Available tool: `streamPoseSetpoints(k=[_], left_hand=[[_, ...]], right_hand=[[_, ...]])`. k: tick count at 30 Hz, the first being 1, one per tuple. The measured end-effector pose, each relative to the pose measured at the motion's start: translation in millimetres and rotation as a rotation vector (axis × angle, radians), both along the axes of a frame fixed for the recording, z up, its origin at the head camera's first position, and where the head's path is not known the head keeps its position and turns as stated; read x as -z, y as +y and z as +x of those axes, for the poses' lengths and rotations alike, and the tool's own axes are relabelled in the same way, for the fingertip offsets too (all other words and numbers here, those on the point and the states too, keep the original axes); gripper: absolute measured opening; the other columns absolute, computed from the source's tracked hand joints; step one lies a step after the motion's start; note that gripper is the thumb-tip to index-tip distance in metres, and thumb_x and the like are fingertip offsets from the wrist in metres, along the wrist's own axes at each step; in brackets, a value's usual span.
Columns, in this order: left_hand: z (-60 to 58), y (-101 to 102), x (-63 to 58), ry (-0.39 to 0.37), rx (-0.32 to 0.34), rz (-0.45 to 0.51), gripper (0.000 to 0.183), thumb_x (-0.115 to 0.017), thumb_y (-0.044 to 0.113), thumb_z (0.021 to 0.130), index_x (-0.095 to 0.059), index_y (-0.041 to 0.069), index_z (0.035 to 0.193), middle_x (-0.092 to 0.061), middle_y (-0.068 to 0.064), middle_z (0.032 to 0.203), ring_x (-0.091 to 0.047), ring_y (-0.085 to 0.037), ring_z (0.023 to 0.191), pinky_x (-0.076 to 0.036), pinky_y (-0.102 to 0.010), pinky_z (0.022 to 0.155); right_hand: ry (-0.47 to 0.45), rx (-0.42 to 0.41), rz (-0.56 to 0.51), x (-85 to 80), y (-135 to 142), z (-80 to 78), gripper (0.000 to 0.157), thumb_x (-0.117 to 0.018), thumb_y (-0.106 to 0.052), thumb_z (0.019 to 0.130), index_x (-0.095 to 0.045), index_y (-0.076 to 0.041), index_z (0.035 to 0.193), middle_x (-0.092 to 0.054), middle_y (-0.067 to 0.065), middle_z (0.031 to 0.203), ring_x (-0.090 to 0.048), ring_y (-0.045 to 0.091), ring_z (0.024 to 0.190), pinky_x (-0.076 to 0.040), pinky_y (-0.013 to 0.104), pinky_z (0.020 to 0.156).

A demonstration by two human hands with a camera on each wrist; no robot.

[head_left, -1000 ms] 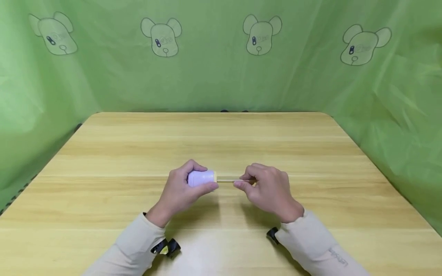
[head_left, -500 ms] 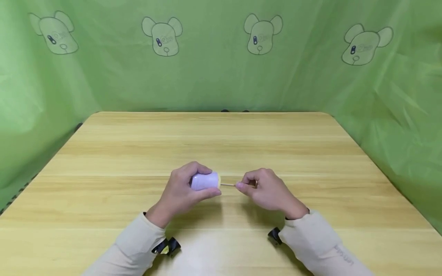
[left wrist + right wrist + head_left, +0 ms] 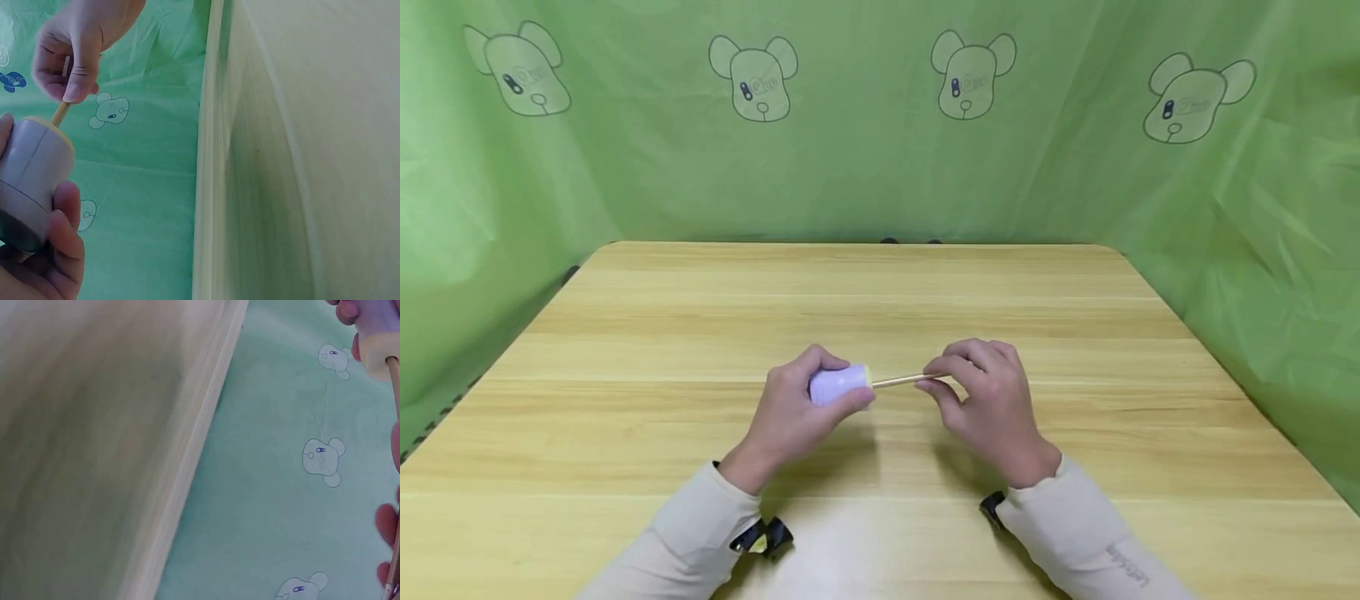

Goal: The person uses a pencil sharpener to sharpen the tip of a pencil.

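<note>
The lavender cylinder [image 3: 837, 386] is held off the worktop [image 3: 880, 308], tipped on its side with its pale yellow end [image 3: 376, 355] facing the thin stick [image 3: 895, 382] that runs into it, seemingly so the two roughly line up. The left hand [image 3: 792, 407] curls its grip round the body, probably to steady it while leaving that end uncovered; the right hand [image 3: 990, 396] has the stick pinched partway along, likely for fine control.
</note>
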State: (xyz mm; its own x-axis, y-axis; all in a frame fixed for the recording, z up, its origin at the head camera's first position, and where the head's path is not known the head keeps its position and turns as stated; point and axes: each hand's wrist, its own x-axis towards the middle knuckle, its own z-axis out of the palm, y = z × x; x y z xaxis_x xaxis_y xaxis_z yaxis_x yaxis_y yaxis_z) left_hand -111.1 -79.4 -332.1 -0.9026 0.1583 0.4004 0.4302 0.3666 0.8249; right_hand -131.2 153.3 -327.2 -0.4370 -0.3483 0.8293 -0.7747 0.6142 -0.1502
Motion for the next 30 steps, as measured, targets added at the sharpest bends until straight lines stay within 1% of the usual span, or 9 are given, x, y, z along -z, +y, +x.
streamPoseSetpoints(k=[2, 5, 11, 16, 18, 21, 25, 27, 30], left_hand=[[0.7, 0, -1.3, -0.033, -0.006, 0.009, 0.028, -0.08, 0.022, 0.08, -0.064, 0.005, 0.095, -0.068, -0.01, 0.084, -0.06, -0.018, 0.064, -0.051, -0.031, 0.048], [1.3, 1, -2.4, -0.056, -0.009, 0.02, 0.028, -0.08, 0.022, 0.081, -0.063, 0.005, 0.095, -0.068, -0.01, 0.084, -0.06, -0.018, 0.063, -0.051, -0.031, 0.047], [1.5, 2, 0.0, -0.036, 0.004, -0.005, 0.027, -0.079, 0.022, 0.081, -0.063, 0.004, 0.093, -0.068, -0.011, 0.083, -0.059, -0.017, 0.062, -0.051, -0.03, 0.046], [1.7, 4, 1.5, -0.015, 0.016, -0.013, 0.027, -0.078, 0.021, 0.081, -0.062, 0.003, 0.093, -0.068, -0.012, 0.082, -0.059, -0.017, 0.062, -0.051, -0.029, 0.046], [2.0, 4, 1.4, -0.004, 0.024, -0.016, 0.027, -0.078, 0.02, 0.081, -0.062, 0.002, 0.094, -0.067, -0.011, 0.081, -0.058, -0.017, 0.062, -0.051, -0.029, 0.046], [2.1, 4, 1.2, 0.026, 0.048, -0.026, 0.028, -0.078, 0.019, 0.081, -0.061, 0.001, 0.094, -0.066, -0.011, 0.08, -0.058, -0.016, 0.062, -0.051, -0.028, 0.047], [1.6, 4, 1.7, 0.092, 0.064, -0.054, 0.03, -0.08, 0.018, 0.079, -0.061, 0.001, 0.094, -0.065, -0.01, 0.08, -0.057, -0.016, 0.063, -0.051, -0.027, 0.048], [1.4, 4, 2.2, 0.118, 0.068, -0.069, 0.03, -0.081, 0.018, 0.078, -0.061, 0.001, 0.093, -0.065, -0.009, 0.081, -0.057, -0.016, 0.064, -0.05, -0.027, 0.049], [1.4, 3, 3.2, 0.149, 0.087, -0.086, 0.032, -0.082, 0.018, 0.077, -0.061, 0.001, 0.094, -0.065, -0.009, 0.084, -0.057, -0.017, 0.067, -0.05, -0.027, 0.05]], right_hand=[[0.035, -0.017, 0.007, -0.2, -1, 0.0, 0.017, -0.086, -0.004, 0.067, -0.07, -0.007, 0.075, -0.062, 0.003, 0.076, -0.059, 0.022, 0.067, -0.043, 0.041, 0.065], [0.04, -0.036, 0.021, 1.0, -2, 0.4, 0.017, -0.085, -0.003, 0.067, -0.07, -0.008, 0.075, -0.061, 0.003, 0.076, -0.058, 0.02, 0.064, -0.045, 0.037, 0.057], [-0.01, -0.051, 0.031, 5.9, -2, 1.7, 0.025, -0.091, -0.01, 0.061, -0.067, -0.01, 0.07, -0.06, 0.0, 0.072, -0.057, 0.014, 0.06, -0.046, 0.028, 0.05], [0.053, -0.076, 0.019, 10.0, -2, 1.0, 0.025, -0.091, -0.011, 0.058, -0.067, -0.011, 0.064, -0.052, -0.003, 0.064, -0.045, 0.005, 0.045, -0.03, 0.013, 0.038], [0.071, -0.089, 0.013, 11.4, -2, 0.3, 0.025, -0.09, -0.011, 0.058, -0.066, -0.011, 0.064, -0.048, -0.003, 0.063, -0.039, 0.003, 0.042, -0.024, 0.01, 0.038], [0.059, -0.097, 0.01, 11.9, -3, 0.7, 0.026, -0.09, -0.01, 0.058, -0.065, -0.012, 0.062, -0.046, -0.003, 0.063, -0.036, 0.002, 0.042, -0.022, 0.009, 0.038], [-0.03, -0.1, 0.021, 10.0, -3, 2.9, 0.033, -0.091, -0.005, 0.057, -0.059, -0.011, 0.059, -0.047, -0.004, 0.063, -0.045, 0.003, 0.046, -0.03, 0.011, 0.039], [-0.113, -0.106, 0.025, 8.1, -2, 4.2, 0.038, -0.091, -0.003, 0.057, -0.055, -0.012, 0.057, -0.048, -0.006, 0.063, -0.052, 0.004, 0.05, -0.038, 0.012, 0.042], [-0.287, -0.123, 0.031, 2.1, -1, 6.2, 0.04, -0.089, 0.001, 0.062, -0.052, -0.013, 0.056, -0.049, -0.007, 0.063, -0.057, 0.006, 0.055, -0.045, 0.016, 0.048]])
